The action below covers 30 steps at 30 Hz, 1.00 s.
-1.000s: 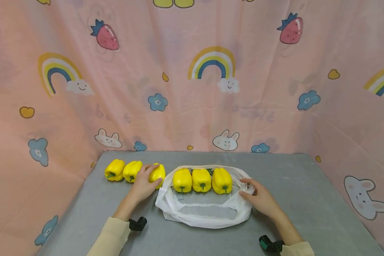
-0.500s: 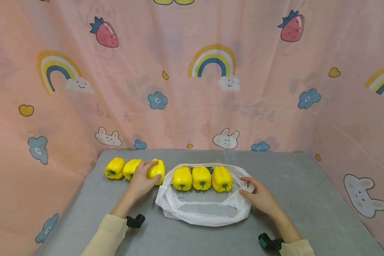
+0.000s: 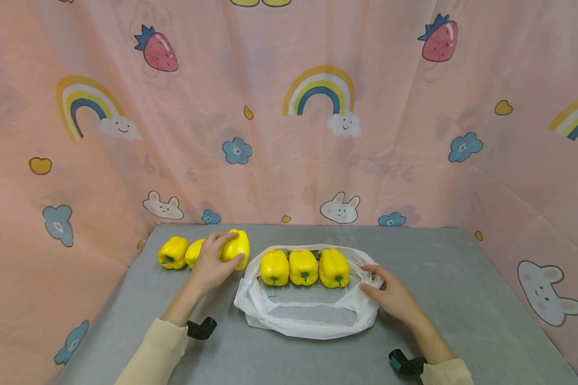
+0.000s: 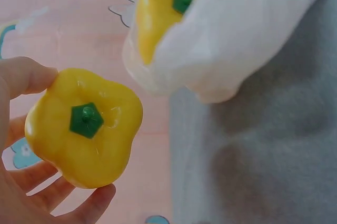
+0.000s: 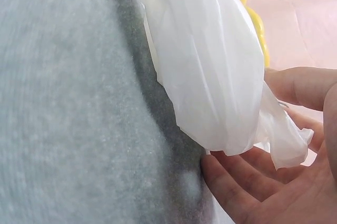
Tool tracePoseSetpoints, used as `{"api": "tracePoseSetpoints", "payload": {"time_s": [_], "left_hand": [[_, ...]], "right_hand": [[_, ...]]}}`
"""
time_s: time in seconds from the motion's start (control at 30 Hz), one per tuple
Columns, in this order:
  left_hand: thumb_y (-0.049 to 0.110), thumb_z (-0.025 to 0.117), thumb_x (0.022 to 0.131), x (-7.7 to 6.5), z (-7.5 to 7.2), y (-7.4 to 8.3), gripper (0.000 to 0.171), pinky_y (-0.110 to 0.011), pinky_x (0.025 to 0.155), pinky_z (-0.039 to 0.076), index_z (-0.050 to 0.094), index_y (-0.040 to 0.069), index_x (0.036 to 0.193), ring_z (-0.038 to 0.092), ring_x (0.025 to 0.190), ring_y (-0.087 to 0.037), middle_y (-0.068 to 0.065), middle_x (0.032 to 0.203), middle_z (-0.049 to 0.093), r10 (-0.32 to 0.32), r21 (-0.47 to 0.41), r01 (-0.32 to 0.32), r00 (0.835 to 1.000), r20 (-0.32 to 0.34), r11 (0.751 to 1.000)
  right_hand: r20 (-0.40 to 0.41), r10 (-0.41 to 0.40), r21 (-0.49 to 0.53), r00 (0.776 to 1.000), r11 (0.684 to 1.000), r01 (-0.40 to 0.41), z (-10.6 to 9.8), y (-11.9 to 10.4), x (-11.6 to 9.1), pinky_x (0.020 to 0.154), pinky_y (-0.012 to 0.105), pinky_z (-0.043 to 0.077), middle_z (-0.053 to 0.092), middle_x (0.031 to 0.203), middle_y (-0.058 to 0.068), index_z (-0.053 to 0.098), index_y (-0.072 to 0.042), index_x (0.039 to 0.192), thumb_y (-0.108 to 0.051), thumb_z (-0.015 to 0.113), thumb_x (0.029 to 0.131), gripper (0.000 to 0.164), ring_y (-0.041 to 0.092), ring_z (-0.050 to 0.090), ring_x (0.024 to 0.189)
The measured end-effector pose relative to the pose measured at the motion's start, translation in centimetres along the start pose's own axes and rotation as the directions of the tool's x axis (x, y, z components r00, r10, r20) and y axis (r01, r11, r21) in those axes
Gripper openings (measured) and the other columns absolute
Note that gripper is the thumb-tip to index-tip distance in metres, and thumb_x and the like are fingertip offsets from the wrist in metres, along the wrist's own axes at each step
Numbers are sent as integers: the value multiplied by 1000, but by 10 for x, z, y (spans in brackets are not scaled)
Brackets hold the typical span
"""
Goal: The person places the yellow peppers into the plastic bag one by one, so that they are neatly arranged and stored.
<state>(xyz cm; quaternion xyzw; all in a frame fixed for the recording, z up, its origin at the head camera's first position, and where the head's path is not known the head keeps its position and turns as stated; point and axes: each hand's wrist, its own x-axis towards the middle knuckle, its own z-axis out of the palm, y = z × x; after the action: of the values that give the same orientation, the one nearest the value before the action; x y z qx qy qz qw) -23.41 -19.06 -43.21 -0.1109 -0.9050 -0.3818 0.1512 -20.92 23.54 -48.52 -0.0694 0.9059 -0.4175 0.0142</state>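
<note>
My left hand (image 3: 211, 269) holds a yellow bell pepper (image 3: 237, 250) just left of the bag, with thumb and fingers curled round its sides. In the left wrist view, the green stem of that bell pepper (image 4: 87, 145) faces the camera. A white plastic bag (image 3: 313, 329) lies with its mouth spread wide on the table. Three yellow bell peppers (image 3: 303, 267) stand in a row inside it, stems toward me. On the bag's right side, my right hand (image 3: 396, 299) grips the rim; in the right wrist view, thumb and fingers are around the white plastic (image 5: 216, 77).
Two more yellow bell peppers, an outer one (image 3: 173, 253) and one partly behind my left hand (image 3: 194, 253), sit at the table's back left. The grey table (image 3: 462, 299) ends at a pink patterned curtain (image 3: 390, 182). Dark devices are worn on both wrists.
My left hand has lifted the bell pepper slightly, up and away from me, beside the bag. The right hand and the bag have stayed in place.
</note>
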Motion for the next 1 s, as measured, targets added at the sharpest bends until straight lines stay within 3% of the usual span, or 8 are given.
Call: {"api": "tracePoseSetpoints", "payload": {"time_s": [0.4, 0.57, 0.83, 1.0], "left_hand": [[19, 82, 87, -5, -2, 29, 48, -54, 91, 53, 65, 11, 131, 52, 116, -36, -16, 131, 52, 91, -79, -92, 996, -15, 993], [21, 81, 88, -8, 1, 40, 47, -52, 90, 55, 64, 13, 131, 52, 116, -34, -14, 131, 52, 107, -109, -105, 994, 16, 989], [19, 81, 87, -11, 10, 52, 47, -47, 85, 56, 64, 12, 131, 56, 112, -31, -13, 129, 53, 166, -148, -166, 986, -10, 975], [19, 81, 88, -15, 17, 61, 46, -44, 83, 53, 64, 12, 130, 56, 111, -30, -11, 129, 53, 178, -180, -174, 984, 9, 968]], "right_hand": [[-4, 12, -2, 1000, 1000, -12, 0, 0, -1, 69, 35, 44, 54, 136, 22, 55, -6, 142, -30, 71, 97, 54, 25, 50, 87], [-3, 13, -15, 1000, 1000, -13, 0, 0, -1, 72, 35, 44, 55, 136, 22, 55, -6, 142, -29, 71, 97, 53, 25, 51, 91], [-6, -1, -22, 1000, 1000, 1, 0, 0, -1, 75, 36, 45, 55, 136, 23, 55, -6, 141, -28, 70, 97, 52, 26, 52, 95], [-15, -26, -25, 1000, 999, 26, 0, 0, 0, 76, 38, 46, 56, 136, 23, 56, -5, 140, -27, 71, 97, 51, 28, 54, 98]]}}
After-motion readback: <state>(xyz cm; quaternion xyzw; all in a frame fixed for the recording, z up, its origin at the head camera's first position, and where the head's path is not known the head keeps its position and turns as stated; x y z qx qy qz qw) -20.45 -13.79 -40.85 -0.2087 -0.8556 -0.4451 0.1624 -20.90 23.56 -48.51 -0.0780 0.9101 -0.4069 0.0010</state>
